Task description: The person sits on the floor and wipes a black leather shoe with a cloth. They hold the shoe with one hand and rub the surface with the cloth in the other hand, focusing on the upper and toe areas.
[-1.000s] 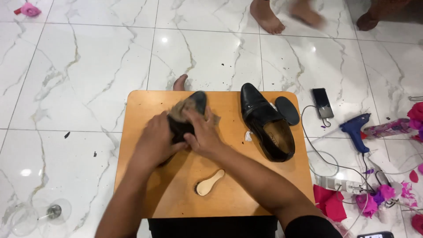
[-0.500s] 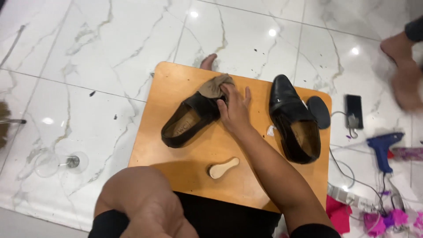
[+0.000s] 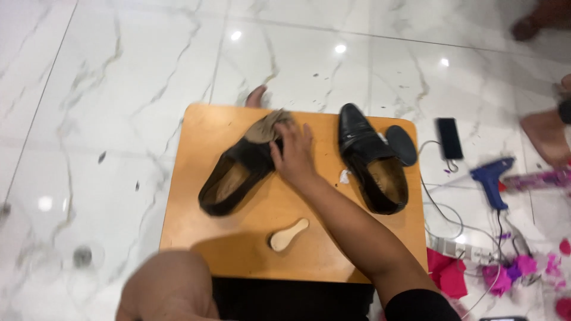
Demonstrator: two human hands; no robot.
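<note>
Since a second ago the left hand has left the shoe and is out of sight, so only the right hand [image 3: 294,156] works on the counter [image 3: 196,238]. That hand lies palm down, fingers spread and lightly curled, pressing a tan cloth [image 3: 266,126] onto the toe of a black loafer [image 3: 238,175]; whether it pinches the cloth or merely rests on it cannot be told. This loafer lies slantwise on the wooden counter, toe up near the far edge under the fingers, open heel pointing down and to the left, away from the wrist. A second black loafer [image 3: 372,157] sits just right of the hand, apart from it, with a dark insole [image 3: 402,144] against its far side. A small wooden brush [image 3: 289,235] lies nearer the body, below the forearm. On the marble floor to the right are a phone [image 3: 449,138] and a blue glue gun [image 3: 491,181].
</note>
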